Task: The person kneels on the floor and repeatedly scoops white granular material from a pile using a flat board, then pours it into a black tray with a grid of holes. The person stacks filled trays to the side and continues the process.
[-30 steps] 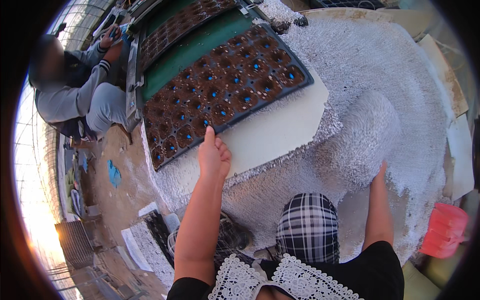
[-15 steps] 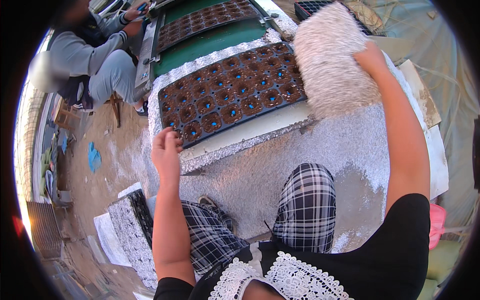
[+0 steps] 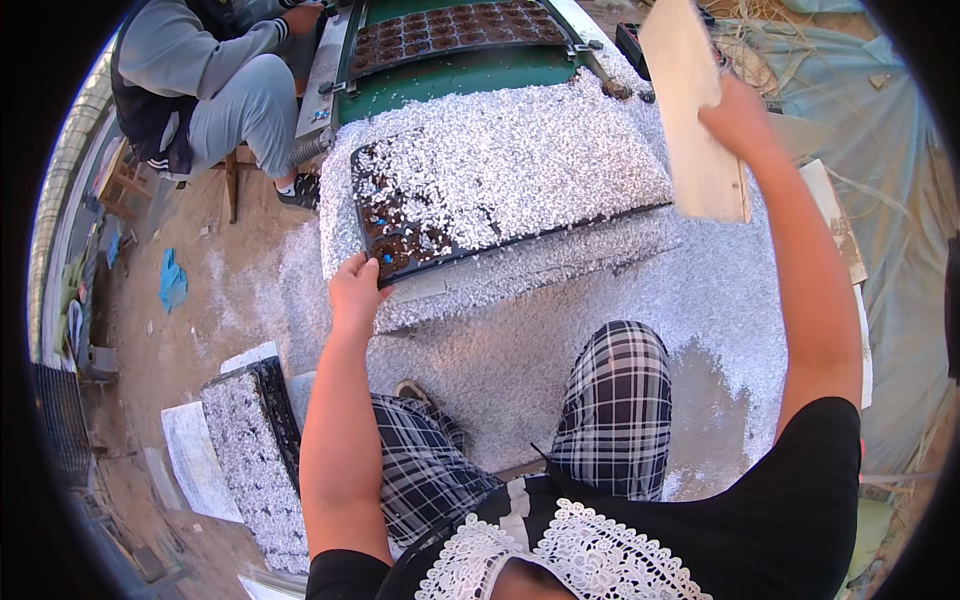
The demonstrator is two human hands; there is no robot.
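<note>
A black seedling tray point(image 3: 408, 268) lies before me, most of it buried under white granules point(image 3: 520, 165). At its left end some cells of brown soil point(image 3: 402, 245) still show, a few with small blue bits in them. My left hand point(image 3: 357, 290) grips the tray's near left corner, thumb and fingers at the rim. In my right hand point(image 3: 738, 118) is a pale flat board point(image 3: 690, 120), tilted on edge beyond the tray's right end. My fingers wrap its right side, and the board's face looks bare.
Behind, another soil-filled tray point(image 3: 455, 35) lies on a green conveyor belt point(image 3: 430, 90). A seated person point(image 3: 235, 110) is at the far left. On the ground at left stand granule-covered trays point(image 3: 250, 450) and a blue plastic scrap point(image 3: 173, 280). Granules point(image 3: 480, 400) spread around my legs.
White granules have spilled off the board and now cover most of the tray. The board has turned on edge and moved slightly right. My left hand has closed on the tray corner.
</note>
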